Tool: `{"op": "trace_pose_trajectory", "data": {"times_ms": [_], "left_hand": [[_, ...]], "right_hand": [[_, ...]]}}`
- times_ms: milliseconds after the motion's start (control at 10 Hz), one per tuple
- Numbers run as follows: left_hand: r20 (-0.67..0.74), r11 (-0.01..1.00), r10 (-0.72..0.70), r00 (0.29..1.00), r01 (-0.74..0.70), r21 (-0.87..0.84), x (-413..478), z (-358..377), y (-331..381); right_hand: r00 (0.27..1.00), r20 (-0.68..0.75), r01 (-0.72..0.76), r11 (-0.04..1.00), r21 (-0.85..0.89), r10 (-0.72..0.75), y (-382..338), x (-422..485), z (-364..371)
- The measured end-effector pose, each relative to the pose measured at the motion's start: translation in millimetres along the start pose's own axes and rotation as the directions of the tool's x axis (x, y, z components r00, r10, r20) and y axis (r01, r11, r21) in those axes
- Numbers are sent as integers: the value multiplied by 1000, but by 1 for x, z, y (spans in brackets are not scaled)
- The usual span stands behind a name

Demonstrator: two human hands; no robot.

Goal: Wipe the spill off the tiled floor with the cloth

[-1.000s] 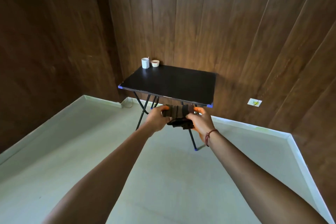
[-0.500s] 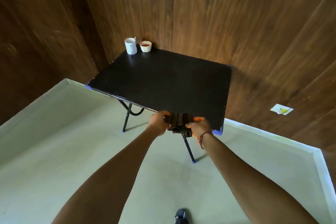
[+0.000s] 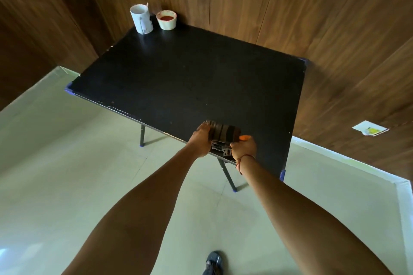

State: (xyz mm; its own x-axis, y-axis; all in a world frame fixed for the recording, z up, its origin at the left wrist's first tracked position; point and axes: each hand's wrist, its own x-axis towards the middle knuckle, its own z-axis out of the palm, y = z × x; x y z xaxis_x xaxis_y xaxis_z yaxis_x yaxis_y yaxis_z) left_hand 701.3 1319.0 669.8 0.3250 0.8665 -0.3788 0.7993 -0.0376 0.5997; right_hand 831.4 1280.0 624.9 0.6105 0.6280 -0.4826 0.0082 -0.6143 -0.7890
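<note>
A folded dark cloth [image 3: 224,133] with brown stripes is held between both hands over the near edge of the black table [image 3: 190,80]. My left hand [image 3: 201,140] grips its left end. My right hand [image 3: 243,147] grips its right end, a red thread around the wrist. Part of the cloth hangs down between the hands. The pale tiled floor [image 3: 67,174] spreads below and around; I see no spill on the visible tiles.
A white mug [image 3: 141,19] with a stick in it and a small white bowl [image 3: 166,19] of red sauce stand at the table's far corner. Wooden walls close in behind and right. A wall socket [image 3: 369,129] sits low right. My sandalled foot [image 3: 213,263] shows at the bottom.
The view has come closer to the table and tilted down. Both hands, still holding the cloth, now reach over the table's near edge. The foot has come into view.
</note>
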Motion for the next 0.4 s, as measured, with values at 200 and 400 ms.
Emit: {"op": "trace_pose_trajectory", "data": {"times_ms": [200,400], "left_hand": [[-5,998,43,999,-42,53,-14,-6,-1],[-177,996,66,982,-74,-41,-94,-35,-9]], "right_hand": [[996,57,68,996,-57,-64,-4,-19,-4],[955,28,297,947,-117,-296,-11,-98,-18]]}}
